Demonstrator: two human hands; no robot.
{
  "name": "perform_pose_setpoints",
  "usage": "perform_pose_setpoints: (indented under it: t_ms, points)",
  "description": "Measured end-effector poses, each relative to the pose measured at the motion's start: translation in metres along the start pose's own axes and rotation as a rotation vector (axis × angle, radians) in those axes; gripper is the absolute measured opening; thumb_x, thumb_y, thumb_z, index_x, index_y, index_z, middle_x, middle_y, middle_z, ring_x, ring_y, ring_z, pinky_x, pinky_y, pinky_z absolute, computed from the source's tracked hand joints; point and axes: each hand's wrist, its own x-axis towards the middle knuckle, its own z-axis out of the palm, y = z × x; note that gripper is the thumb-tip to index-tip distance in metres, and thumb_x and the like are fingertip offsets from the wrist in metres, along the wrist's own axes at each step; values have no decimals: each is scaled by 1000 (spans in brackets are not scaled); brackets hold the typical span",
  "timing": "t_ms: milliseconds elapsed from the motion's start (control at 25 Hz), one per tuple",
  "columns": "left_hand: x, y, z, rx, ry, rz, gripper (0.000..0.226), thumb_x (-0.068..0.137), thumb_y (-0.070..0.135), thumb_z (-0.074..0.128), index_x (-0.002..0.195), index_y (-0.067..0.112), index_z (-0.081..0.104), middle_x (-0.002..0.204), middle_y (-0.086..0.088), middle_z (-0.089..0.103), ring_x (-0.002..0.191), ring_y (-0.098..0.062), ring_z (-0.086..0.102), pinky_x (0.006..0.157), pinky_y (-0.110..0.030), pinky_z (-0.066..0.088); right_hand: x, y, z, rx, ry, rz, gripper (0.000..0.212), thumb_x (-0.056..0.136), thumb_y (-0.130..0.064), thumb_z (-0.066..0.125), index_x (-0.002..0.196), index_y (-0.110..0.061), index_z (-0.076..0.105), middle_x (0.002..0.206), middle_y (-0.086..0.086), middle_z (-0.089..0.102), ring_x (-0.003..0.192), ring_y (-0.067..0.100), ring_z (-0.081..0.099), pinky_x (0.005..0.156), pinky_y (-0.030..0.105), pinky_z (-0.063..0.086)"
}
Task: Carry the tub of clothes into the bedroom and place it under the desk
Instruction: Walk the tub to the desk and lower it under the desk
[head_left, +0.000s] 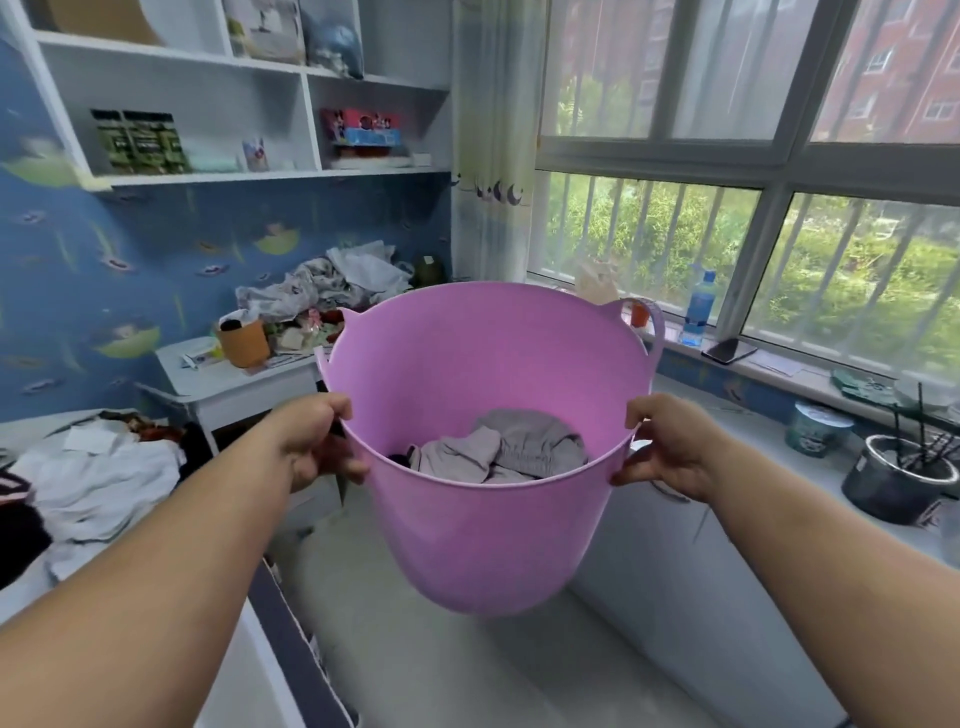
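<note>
A pink plastic tub (483, 540) hangs in the air in front of me, tilted toward me, above the pale floor. Grey clothes (514, 449) lie crumpled at its bottom. My left hand (317, 441) grips the rim on the tub's left side, and my right hand (670, 447) grips the rim on its right side. Behind the tub to the left stands a small white desk (234, 387), its top covered with clutter. The space beneath the desk is mostly hidden by my left arm.
An orange cup (244, 340) and crumpled bags (332, 283) pile on the desk. A bed with clothes (88, 483) lies at left. At right, a low white cabinet (727, 582) runs under the window, with a blue bottle (698, 309), a phone (727, 351) and pots (896, 478). A narrow floor strip (415, 649) runs between them.
</note>
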Motion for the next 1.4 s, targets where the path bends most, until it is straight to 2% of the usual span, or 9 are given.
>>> perform_pose_setpoints:
  t_ms: [80,160,240,360,400,560,920,1040,1400]
  points:
    - [7,0,-3,-23,19,0,42,84,10,48,124,-4,50,106,-21,46,67,-45,61,66,-57,65,16,-3,4,-2,-20,-1,60,76,2,50,136,7,52,115,20,39,82,43,55,63,57,61]
    - [13,2,-1,-51,59,-1,34,84,10,49,115,-3,52,97,-22,50,65,-43,61,52,-48,64,37,-7,8,-16,-54,7,61,75,2,50,136,5,51,116,20,41,82,45,57,63,58,61]
    - [22,3,3,-70,99,-4,28,83,10,50,109,-1,54,88,-22,52,65,-42,63,58,-50,65,59,-11,11,-29,-91,15,60,75,3,50,135,4,52,116,20,41,85,46,58,64,58,61]
    - [34,6,11,-105,169,-26,27,81,10,53,107,1,55,85,-19,53,68,-41,64,89,-62,60,92,-20,10,-45,-156,18,59,77,3,48,135,4,52,115,19,40,89,44,55,64,58,61]
    - [36,8,16,-112,198,-35,26,81,9,53,105,1,55,84,-19,54,65,-41,66,88,-62,61,104,-25,9,-48,-179,20,59,77,4,48,135,3,52,115,19,40,90,45,55,63,57,61]
    - [42,16,42,-152,312,-38,17,82,8,52,96,0,55,70,-18,52,45,-36,64,53,-50,65,150,-43,0,-76,-262,29,59,77,3,48,136,2,53,117,18,41,92,46,55,64,59,61]
    - [51,19,99,-241,460,-27,18,90,3,47,106,-3,51,77,-19,50,45,-37,59,48,-46,61,232,-66,-14,-115,-426,48,36,78,5,48,112,-3,58,111,16,39,74,35,53,58,56,61]
    - [55,13,105,-267,500,-44,28,88,3,49,115,-4,51,82,-19,50,54,-37,59,50,-46,62,253,-62,-12,-118,-453,65,37,78,5,48,113,-4,59,115,18,44,74,40,57,61,60,61]
    - [91,-7,81,-306,577,-86,37,87,3,47,123,-4,54,74,-23,58,41,-36,61,50,-45,62,293,-43,29,-146,-499,103,40,81,5,47,114,-11,62,111,18,52,60,39,62,62,58,61]
